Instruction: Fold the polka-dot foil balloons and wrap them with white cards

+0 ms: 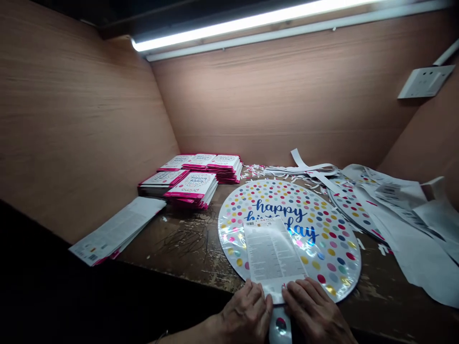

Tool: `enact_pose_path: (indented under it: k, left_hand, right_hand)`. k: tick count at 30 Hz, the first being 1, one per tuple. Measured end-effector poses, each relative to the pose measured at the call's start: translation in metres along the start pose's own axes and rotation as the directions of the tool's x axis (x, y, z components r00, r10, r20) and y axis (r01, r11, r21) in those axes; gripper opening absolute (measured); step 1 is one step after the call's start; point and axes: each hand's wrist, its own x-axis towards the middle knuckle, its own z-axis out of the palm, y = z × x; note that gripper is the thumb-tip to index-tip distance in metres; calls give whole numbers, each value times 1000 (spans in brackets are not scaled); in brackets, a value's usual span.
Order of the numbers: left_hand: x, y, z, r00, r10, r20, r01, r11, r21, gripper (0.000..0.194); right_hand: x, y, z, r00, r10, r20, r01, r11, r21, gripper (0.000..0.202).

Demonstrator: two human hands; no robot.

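From where I stand, the left hand (247,310) and right hand (315,306) have their fingers drawn in narrow, holding the near corners of the printed leaflet (272,258); it lies over the round "happy birthday" board (326,239), covering part of the lettering. The step looks like squaring that near edge; it goes best with both hands pressing evenly, the corners level and the grip light, so the paper doesn't crease; the pink-edged packets (193,188), neatly piled at the left, are well out of the way.
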Motion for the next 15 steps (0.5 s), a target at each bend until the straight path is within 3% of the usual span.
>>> enact_pose_path:
  k: [5, 10, 15]
  left_hand:
    - [23, -15, -30, 1000, 21, 14, -19, 995, -101, 20]
    - [58, -29, -53, 985, -47, 169, 64, 993, -98, 15]
    - [94, -46, -62, 973, -80, 217, 91, 995, -39, 11]
  right_hand:
    - [3, 13, -7, 989, -143, 34, 145, 985, -96, 31]
    - [33, 33, -27, 945, -319, 68, 326, 930, -169, 36]
    - [74, 49, -35, 945, -326, 20, 324, 924, -203, 37]
